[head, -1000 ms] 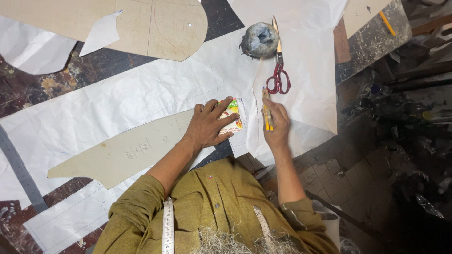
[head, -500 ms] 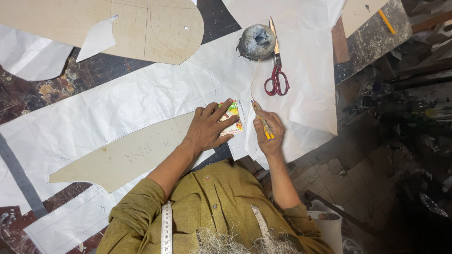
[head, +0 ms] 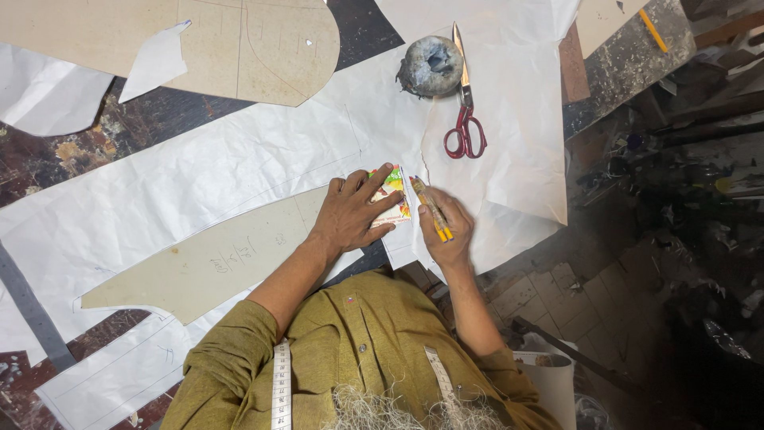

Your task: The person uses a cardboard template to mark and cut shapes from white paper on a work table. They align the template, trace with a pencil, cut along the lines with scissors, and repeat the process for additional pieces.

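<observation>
Head view shows the left hand (head: 350, 213) flat, pinning a small colourful card (head: 391, 196) to white paper (head: 239, 175), while the right hand (head: 446, 231) just beside it grips a yellow pencil (head: 430, 209) running along the card's right edge.

scissors (head: 465, 119) and weight (head: 430, 65) ahead, paper (head: 199, 191) bare leftward
</observation>
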`<control>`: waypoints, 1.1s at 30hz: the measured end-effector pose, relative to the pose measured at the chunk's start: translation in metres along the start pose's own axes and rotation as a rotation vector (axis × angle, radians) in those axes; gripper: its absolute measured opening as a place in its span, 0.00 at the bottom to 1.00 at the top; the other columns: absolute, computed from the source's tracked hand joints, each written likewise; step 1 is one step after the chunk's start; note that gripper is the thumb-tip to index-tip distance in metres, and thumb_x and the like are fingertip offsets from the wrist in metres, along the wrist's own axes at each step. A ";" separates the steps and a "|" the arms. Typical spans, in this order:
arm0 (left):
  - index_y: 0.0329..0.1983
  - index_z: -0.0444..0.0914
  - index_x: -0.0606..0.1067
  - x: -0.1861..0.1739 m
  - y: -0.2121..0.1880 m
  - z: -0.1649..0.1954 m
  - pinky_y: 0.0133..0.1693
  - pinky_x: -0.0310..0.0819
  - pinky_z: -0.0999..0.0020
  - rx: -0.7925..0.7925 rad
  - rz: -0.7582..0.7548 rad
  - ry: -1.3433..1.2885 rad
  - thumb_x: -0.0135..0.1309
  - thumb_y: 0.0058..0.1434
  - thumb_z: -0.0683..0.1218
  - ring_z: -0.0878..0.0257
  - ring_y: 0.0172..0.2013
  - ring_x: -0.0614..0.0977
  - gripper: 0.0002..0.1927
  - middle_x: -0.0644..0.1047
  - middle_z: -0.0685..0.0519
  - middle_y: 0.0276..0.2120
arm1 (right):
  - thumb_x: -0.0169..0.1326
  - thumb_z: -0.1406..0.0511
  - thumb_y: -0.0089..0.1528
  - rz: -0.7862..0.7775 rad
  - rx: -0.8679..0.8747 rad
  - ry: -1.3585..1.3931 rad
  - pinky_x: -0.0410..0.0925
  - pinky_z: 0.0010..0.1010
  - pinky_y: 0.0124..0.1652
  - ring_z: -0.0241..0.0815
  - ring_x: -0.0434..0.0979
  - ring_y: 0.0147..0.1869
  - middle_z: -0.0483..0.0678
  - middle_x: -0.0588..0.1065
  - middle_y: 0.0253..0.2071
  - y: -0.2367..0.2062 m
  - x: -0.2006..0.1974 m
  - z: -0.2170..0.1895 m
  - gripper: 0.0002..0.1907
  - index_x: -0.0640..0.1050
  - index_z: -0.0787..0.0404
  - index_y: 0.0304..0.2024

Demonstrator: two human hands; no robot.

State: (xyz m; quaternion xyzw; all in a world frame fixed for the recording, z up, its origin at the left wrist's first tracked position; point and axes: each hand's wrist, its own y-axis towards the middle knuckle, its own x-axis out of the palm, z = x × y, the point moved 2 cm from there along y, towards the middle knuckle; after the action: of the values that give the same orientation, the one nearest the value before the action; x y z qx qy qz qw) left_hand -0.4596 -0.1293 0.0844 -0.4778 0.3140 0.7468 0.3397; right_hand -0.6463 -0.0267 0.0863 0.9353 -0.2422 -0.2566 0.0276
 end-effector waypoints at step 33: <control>0.61 0.59 0.75 -0.017 -0.021 -0.013 0.50 0.65 0.51 0.004 0.038 0.030 0.57 0.57 0.66 0.50 0.59 0.67 0.28 0.60 0.55 0.73 | 0.57 0.79 0.56 -0.020 -0.337 -0.398 0.74 0.36 0.52 0.53 0.80 0.54 0.58 0.78 0.51 0.050 -0.028 -0.037 0.24 0.78 0.68 0.55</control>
State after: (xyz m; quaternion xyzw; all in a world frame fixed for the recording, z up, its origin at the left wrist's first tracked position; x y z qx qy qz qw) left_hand -0.4313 -0.1313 0.0924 -0.4821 0.3295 0.7452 0.3219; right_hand -0.6711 -0.0608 0.1402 0.8509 -0.1874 -0.4727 0.1323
